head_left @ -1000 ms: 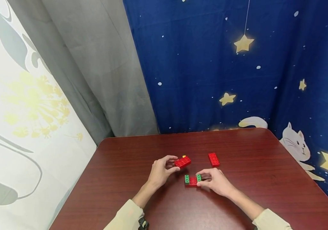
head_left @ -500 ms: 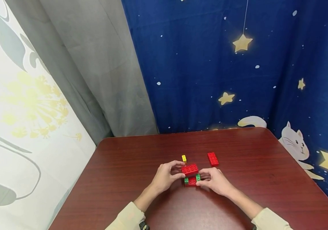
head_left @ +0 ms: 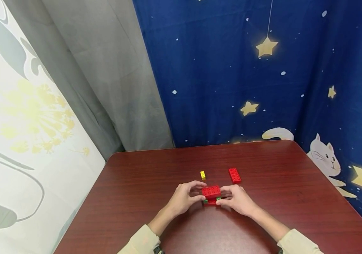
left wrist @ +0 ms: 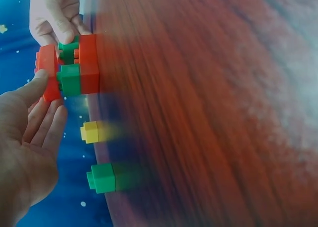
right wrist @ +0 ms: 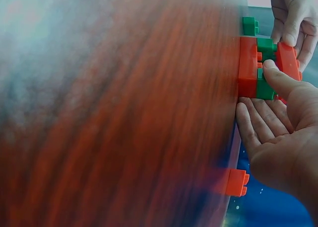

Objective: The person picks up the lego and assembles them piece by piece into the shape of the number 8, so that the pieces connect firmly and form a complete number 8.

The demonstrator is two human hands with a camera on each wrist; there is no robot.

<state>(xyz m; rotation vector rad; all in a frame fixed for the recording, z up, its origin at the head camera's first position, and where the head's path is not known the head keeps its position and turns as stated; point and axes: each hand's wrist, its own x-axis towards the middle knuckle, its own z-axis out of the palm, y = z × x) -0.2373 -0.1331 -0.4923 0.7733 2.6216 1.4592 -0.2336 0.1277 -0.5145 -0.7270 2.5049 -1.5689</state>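
My left hand [head_left: 185, 197] pinches a red building brick [head_left: 211, 191] between thumb and fingers. That brick sits just over two green bricks [left wrist: 70, 80], whose studs show below it in the left wrist view. The green bricks stand at the two ends of a lower red brick [right wrist: 248, 68], which rests on the table. My right hand [head_left: 238, 200] holds the right-hand green brick, the thumb on its near side. From the head view most of the green bricks is hidden under the upper red brick.
Farther back on the brown table [head_left: 155, 169] lie a small yellow brick [head_left: 202, 175] and another red brick [head_left: 234, 175]. A separate green brick [left wrist: 103, 178] stands beyond the left hand in the left wrist view. Curtains hang behind the table.
My left hand has carried the red brick right and toward me, over the green bricks, and lowered it. The yellow brick has come into full view. My right hand has stayed in place.
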